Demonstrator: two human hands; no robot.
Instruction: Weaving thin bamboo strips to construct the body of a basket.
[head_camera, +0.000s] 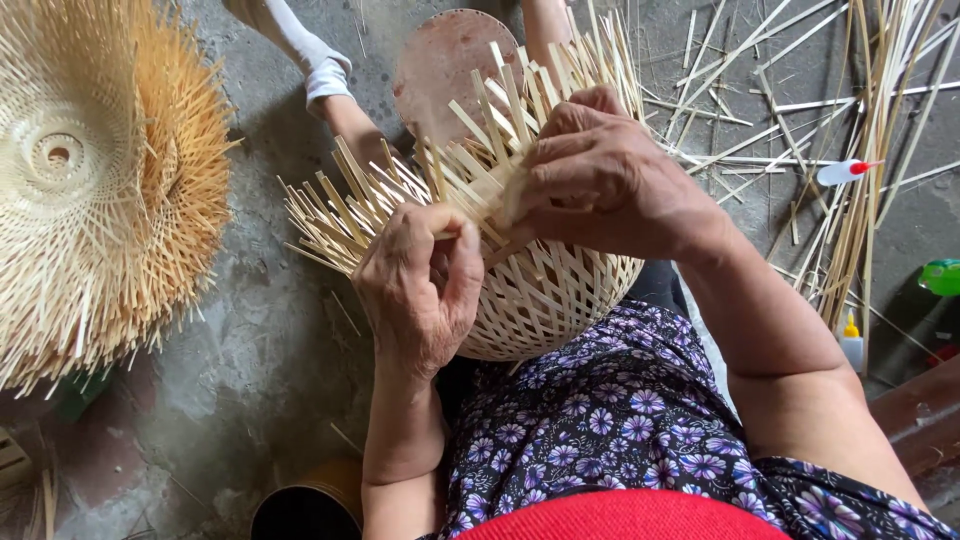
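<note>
Concrete floor strewn with strips: left hand and right hand pinch basket splints, which may snap if overbent.

Two woven baskets, two glue bottles, two hands.

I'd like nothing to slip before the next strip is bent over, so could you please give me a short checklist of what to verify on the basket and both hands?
1. Left hand grips the rim strips: ok.
2. Right hand pinches a strip at the rim: ok.
3. Woven basket rests steady on the lap: ok.
4. Loose strip ends stand free, untangled: ok.
5. Which strip comes next: cannot tell, fingers hide it.
6. Glue bottle sits on the floor at the right side: ok.
</note>
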